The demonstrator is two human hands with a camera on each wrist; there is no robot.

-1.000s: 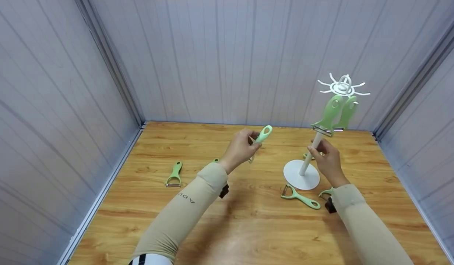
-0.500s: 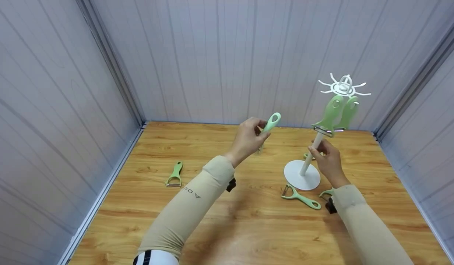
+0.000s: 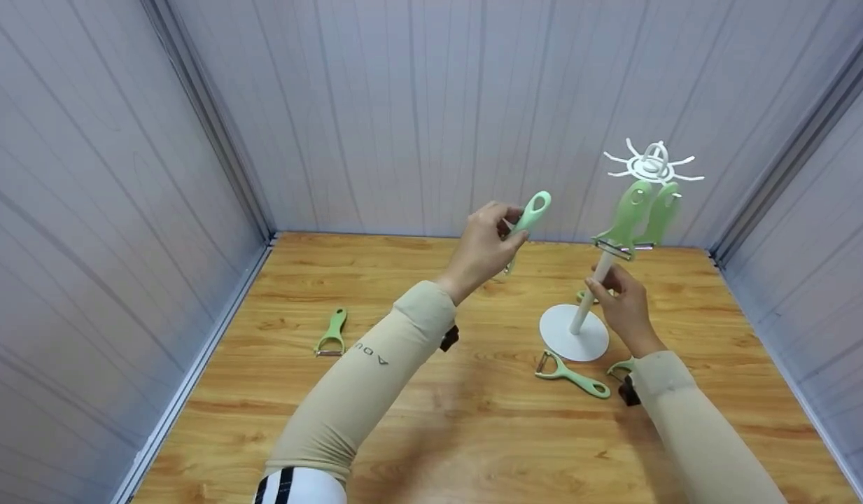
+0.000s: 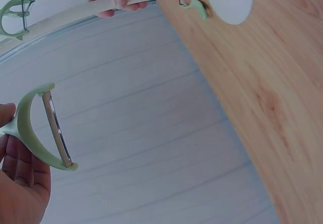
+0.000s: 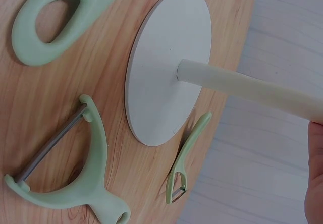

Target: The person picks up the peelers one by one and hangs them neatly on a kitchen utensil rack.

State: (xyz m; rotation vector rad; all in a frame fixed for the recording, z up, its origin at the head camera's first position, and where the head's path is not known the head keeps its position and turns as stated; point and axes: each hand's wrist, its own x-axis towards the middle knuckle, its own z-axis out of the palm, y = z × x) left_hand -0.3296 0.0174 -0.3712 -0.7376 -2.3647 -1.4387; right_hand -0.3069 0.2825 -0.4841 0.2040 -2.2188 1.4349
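Note:
My left hand (image 3: 488, 241) pinches a light green peeler (image 3: 534, 211) in the air, its holed handle end pointing up and right toward the stand. In the left wrist view the peeler's fork and metal blade (image 4: 56, 128) stick out past the fingers. My right hand (image 3: 623, 304) grips the white post (image 3: 589, 301) of a hook stand, below the hanging peelers. Two green peelers (image 3: 628, 213) hang by their handle holes from the stand's hooks (image 3: 651, 166). The round white base (image 3: 561, 334) rests on the table, seen close in the right wrist view.
One peeler (image 3: 335, 326) lies on the wooden table (image 3: 487, 434) at the left. Another peeler (image 3: 572, 375) lies in front of the base. A third peeler (image 3: 620, 367) is partly hidden by the right wrist, and one small peeler (image 5: 185, 158) lies behind the post. Pale walls surround the table.
My left hand has carried its peeler up and to the right, closer to the stand. The right hand and the stand have stayed in place.

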